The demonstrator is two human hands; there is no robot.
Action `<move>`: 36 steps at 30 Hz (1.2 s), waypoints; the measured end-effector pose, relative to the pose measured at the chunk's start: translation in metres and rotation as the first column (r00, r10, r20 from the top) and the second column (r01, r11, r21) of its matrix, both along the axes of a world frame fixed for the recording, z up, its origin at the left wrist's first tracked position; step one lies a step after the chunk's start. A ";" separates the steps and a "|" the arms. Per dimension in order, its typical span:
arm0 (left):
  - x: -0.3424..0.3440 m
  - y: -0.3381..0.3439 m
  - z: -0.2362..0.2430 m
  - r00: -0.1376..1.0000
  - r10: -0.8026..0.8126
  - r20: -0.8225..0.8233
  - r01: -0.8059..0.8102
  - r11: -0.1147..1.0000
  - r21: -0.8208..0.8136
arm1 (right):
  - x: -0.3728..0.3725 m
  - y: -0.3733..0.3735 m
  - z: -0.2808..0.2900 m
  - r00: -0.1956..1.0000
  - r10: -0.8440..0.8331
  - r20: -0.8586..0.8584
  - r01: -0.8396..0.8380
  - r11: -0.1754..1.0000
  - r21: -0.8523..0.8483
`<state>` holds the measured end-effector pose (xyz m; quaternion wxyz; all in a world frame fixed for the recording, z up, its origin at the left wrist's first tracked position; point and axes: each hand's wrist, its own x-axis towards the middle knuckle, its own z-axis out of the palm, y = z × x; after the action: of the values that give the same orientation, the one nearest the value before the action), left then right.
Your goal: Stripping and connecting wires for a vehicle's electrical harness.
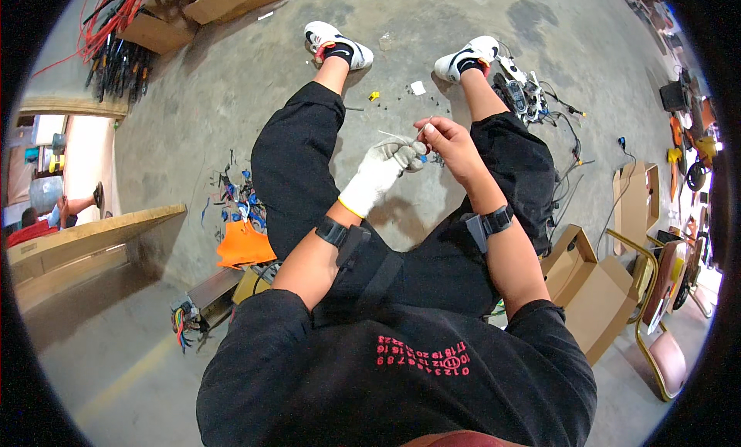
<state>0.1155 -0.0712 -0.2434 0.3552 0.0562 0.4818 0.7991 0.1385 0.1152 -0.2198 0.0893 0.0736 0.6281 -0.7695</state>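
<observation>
Both of my hands meet in front of me, between my spread knees. My left hand (390, 166) wears a white glove with grey fingertips, and its fingers are closed. A small blue piece (423, 158) shows at those fingertips; its kind is too small to tell. Over the glove sticks out a thin pale wire-like strand (390, 134). My bare right hand (449, 146) pinches a thin light strand (429, 123) between thumb and forefinger, right beside the glove. Whether the strands and the blue piece are one thing I cannot tell.
Blue connectors and cable scraps (241, 199) lie left of my leg, near an orange cloth-like piece (245, 245) and a metal box with coloured wires (208, 296). Right are white devices with cables (521, 92) and open cardboard boxes (590, 289). A yellow bit (374, 96) lies ahead.
</observation>
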 end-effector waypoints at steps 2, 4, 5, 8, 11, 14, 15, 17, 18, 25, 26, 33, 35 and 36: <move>0.000 -0.001 0.000 1.000 -0.014 -0.022 0.015 0.999 0.031 | -0.001 -0.002 -0.001 1.000 -0.025 0.001 0.025 1.000 -0.014; 0.001 -0.002 0.001 1.000 -0.010 -0.015 0.010 1.000 0.019 | -0.003 -0.002 -0.002 0.997 -0.059 -0.044 0.055 0.994 -0.096; 0.002 -0.002 0.001 1.000 -0.004 -0.010 0.005 1.000 0.014 | -0.003 -0.001 -0.003 0.997 -0.076 -0.024 0.074 0.994 -0.082; 0.002 -0.001 0.001 1.000 0.014 -0.003 -0.014 1.000 -0.010 | -0.003 0.002 -0.005 0.997 -0.075 -0.016 0.071 0.983 -0.168; 0.000 -0.001 -0.001 1.000 -0.011 -0.008 0.011 0.999 -0.033 | -0.002 0.004 -0.006 0.992 -0.126 -0.003 0.124 0.981 -0.152; -0.001 -0.001 -0.004 1.000 -0.012 -0.025 0.010 0.998 -0.059 | -0.003 0.005 -0.007 0.986 -0.148 -0.081 0.148 0.989 -0.008; -0.001 -0.001 -0.004 1.000 -0.005 -0.024 0.004 0.998 -0.064 | -0.003 0.006 -0.008 0.985 -0.168 -0.042 0.169 0.986 0.008; -0.002 0.001 -0.004 1.000 0.005 0.001 -0.005 0.999 -0.047 | -0.006 0.008 -0.009 0.988 -0.153 -0.014 0.153 0.974 0.166; -0.002 0.001 -0.004 1.000 -0.015 -0.017 0.013 0.995 -0.103 | -0.007 0.007 -0.011 0.986 -0.167 -0.011 0.167 0.971 0.173; -0.006 0.002 0.004 0.986 -0.137 -0.091 0.100 0.940 -0.327 | -0.005 0.012 -0.015 0.969 -0.165 0.184 0.056 0.872 0.487; -0.006 0.003 0.006 0.977 -0.168 -0.128 0.104 0.909 -0.403 | -0.004 0.014 -0.014 0.959 -0.166 0.229 0.009 0.827 0.562; -0.008 0.003 0.019 0.967 -0.208 -0.144 0.111 0.860 -0.497 | -0.004 0.014 -0.007 0.975 -0.100 0.200 0.049 0.968 0.245; -0.010 0.003 0.020 0.980 -0.157 -0.121 0.086 0.888 -0.452 | -0.006 0.013 -0.005 0.980 -0.055 0.190 0.017 0.981 0.195; -0.009 0.002 0.019 0.981 -0.148 -0.127 0.084 0.907 -0.412 | -0.006 0.012 -0.004 0.976 -0.069 0.205 0.039 0.989 0.145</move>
<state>0.1060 -0.0687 -0.2245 0.3674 0.0722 0.6588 0.6525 0.1326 0.1272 -0.2238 0.1285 0.1773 0.6656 -0.7135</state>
